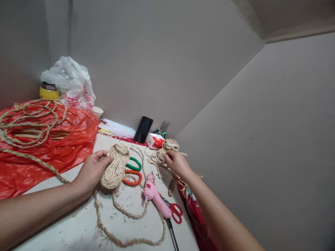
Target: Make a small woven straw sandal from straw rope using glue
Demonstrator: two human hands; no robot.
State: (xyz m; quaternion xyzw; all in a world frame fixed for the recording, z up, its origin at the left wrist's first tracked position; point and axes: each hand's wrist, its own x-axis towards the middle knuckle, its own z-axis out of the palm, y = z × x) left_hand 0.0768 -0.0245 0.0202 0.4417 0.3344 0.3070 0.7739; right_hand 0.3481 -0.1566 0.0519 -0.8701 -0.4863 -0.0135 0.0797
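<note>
Resting flat on the desk (78, 223), near its middle, a woven straw sole (116, 167) is held down by the left hand (91, 172), whose fingers are curled over its left side. A second straw sole (167, 148) is gripped in the closed right hand (176, 163) at the right edge of the desk, close to the back corner. Loose straw ends are seen hanging from it over that edge.

A braided rope (123, 212) is trailed from the first sole across the front of the desk in a big loop. It could be caught by an arm and tugged, and the sole might be pulled out of shape.

A pink glue gun (155, 197) is lying just right of the sole, with its black cord (172, 233) running off the front edge. The tip may be hot, though this cannot be told. A wrist could be burned if it were brushed, and the gun could be dragged off by its cord.

Green and orange scissors (133, 170) are partly tucked under the first sole, and red scissors (174, 209) lie beside the glue gun. Fingers could be poked if these were grabbed without looking.

The second sole might be dropped off the right edge, since it is held right above it.

A red plastic bag (68, 146) with more rope (28, 120) is piled at the left edge.
</note>
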